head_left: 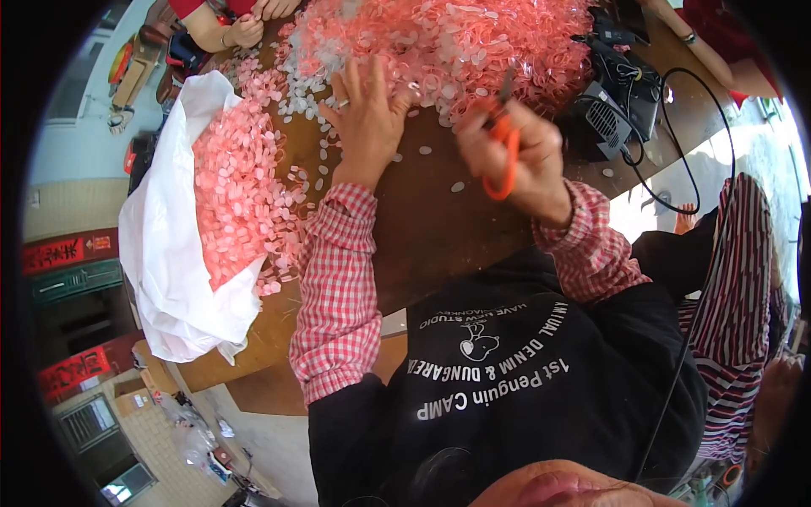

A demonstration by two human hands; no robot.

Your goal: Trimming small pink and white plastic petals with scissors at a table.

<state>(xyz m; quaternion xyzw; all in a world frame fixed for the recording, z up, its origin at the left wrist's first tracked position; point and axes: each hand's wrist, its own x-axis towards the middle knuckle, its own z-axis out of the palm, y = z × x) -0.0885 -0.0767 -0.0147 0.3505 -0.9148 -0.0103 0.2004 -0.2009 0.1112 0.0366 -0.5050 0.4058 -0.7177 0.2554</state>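
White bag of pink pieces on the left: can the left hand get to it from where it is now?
Probably yes. The left hand rests at the edge of the big pile, and the white bag lies open just beside that forearm. Only bare wooden table and a few loose pieces lie between them.

Left of the wooden table (422, 228) there's a white plastic bag (169, 262) full of pink pieces — black cables (676, 144) and a black device (612, 118) at its right edge.
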